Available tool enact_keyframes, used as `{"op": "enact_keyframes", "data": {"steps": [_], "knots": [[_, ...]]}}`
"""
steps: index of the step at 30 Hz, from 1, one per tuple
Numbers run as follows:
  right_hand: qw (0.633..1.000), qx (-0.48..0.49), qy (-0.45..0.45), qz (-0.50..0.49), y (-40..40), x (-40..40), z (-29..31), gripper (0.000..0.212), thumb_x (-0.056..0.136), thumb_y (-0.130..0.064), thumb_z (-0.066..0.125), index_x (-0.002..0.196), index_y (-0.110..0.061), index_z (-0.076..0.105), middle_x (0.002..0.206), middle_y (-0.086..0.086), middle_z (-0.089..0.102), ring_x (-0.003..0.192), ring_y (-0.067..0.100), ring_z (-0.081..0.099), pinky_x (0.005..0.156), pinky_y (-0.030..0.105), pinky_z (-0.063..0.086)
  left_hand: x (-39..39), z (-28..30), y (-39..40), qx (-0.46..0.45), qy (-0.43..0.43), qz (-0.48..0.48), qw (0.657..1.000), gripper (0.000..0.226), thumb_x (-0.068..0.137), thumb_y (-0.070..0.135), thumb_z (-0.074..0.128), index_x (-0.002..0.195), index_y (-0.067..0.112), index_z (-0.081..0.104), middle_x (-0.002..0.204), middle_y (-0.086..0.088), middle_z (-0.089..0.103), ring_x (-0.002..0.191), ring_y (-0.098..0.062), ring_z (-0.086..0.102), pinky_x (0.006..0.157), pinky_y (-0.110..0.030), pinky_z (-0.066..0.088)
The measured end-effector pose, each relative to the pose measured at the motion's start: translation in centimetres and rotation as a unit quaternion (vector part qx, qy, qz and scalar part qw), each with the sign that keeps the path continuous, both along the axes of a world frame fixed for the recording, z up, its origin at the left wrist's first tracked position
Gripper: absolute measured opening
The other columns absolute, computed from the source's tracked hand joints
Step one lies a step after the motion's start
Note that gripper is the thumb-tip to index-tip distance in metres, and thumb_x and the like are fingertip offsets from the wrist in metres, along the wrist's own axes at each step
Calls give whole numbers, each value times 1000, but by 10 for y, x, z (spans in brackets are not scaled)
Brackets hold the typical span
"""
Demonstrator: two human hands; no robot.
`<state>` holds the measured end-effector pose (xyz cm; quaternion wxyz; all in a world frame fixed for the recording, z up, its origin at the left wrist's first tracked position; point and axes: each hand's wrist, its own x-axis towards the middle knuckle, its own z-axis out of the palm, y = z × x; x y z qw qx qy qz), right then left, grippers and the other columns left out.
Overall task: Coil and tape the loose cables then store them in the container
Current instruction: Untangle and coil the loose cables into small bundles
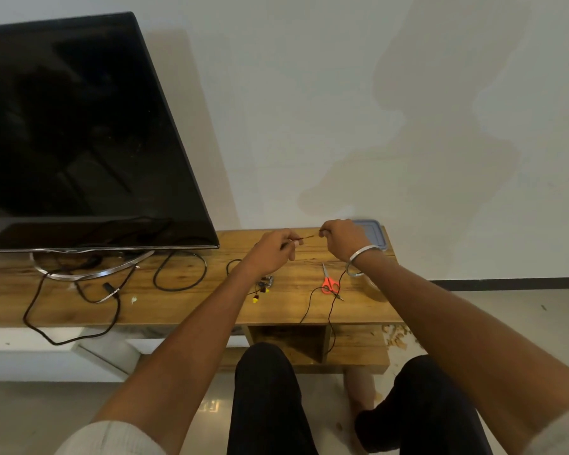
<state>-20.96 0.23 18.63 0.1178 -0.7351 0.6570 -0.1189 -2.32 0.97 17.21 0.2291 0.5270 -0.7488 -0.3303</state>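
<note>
Here, the big black flat-screen television [79, 133] fills the ten o'clock corner, standing on the long wooden bench [184, 303], presumably the source of the loose black cables [178, 270] looping beneath it. The blue-lidded plastic container [373, 233] waits at two o'clock behind the right hand [344, 239], probably kept close for storing. Red-handled scissors [329, 284] lie at five o'clock of that hand, ready for cutting. Both hands pinch a thin brownish strip [306, 237], likely tape, stretched between them; the left hand [273, 252] holds its nine o'clock end. A thin black cable [334, 307] trails below the right wrist.
</note>
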Motion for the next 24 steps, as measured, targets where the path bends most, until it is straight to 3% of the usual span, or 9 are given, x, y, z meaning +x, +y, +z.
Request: {"op": "enact_keyframes", "data": {"steps": [5, 8, 11, 13, 17, 19, 24], "knots": [[996, 62, -62, 16, -1, -7, -7, 34, 88, -7, 45, 116, -20, 58, 106, 6, 67, 95, 29, 61, 87, 46, 51, 2, -1, 0, -11, -8, -1, 1000, 22, 101, 17, 48, 104, 10, 68, 72, -3, 65, 45, 8, 48, 46, -8, 32], [987, 96, -100, 87, 3, 0, -4, 41, 87, -15, 50, 128, -20, 49, 99, -1, 64, 95, 24, 61, 87, 44, 51, -2, -2, -1, -21, -20, -8, 1000, 21, 102, 21, 48, 100, 15, 68, 69, 2, 65, 46, 3, 47, 52, -19, 37], [980, 105, -123, 115, 7, 10, 0, 42, 92, -25, 47, 133, -18, 46, 108, 5, 65, 99, 23, 60, 84, 35, 48, -6, 0, -2, -27, -24, -17, 999, 21, 102, 20, 48, 86, 19, 63, 70, 0, 65, 54, 0, 50, 59, -24, 40], [986, 74, -79, 126, 8, 14, 2, 38, 95, -31, 43, 130, -16, 50, 109, 8, 66, 98, 25, 60, 78, 32, 44, -7, 2, -1, -31, -22, -25, 999, 23, 102, 19, 47, 83, 20, 60, 71, -2, 64, 60, -5, 53, 60, -24, 40], [989, 5, 65, 131, 6, 13, 0, 33, 100, -36, 35, 112, -19, 61, 104, 8, 67, 97, 28, 61, 80, 37, 45, -5, 0, -2, -28, -25, -23, 999, 20, 101, 19, 49, 90, 14, 64, 68, 1, 63, 61, -8, 54, 60, -23, 42], [989, -6, 88, 118, 4, 10, -2, 30, 100, -30, 35, 109, -22, 63, 106, 5, 68, 100, 27, 60, 83, 38, 41, -2, -2, -3, -25, -27, -12, 999, 19, 100, 22, 50, 93, 15, 66, 66, 1, 62, 58, -10, 52, 58, -26, 40], [991, -8, 118, 59, 3, 4, -5, 22, 96, -17, 41, 104, -23, 61, 103, 3, 68, 100, 26, 59, 87, 41, 38, 3, -11, -4, -20, -25, 0, 999, 21, 99, 28, 50, 87, 34, 66, 75, -21, 63, 59, -20, 47, 58, -30, 36]]}}
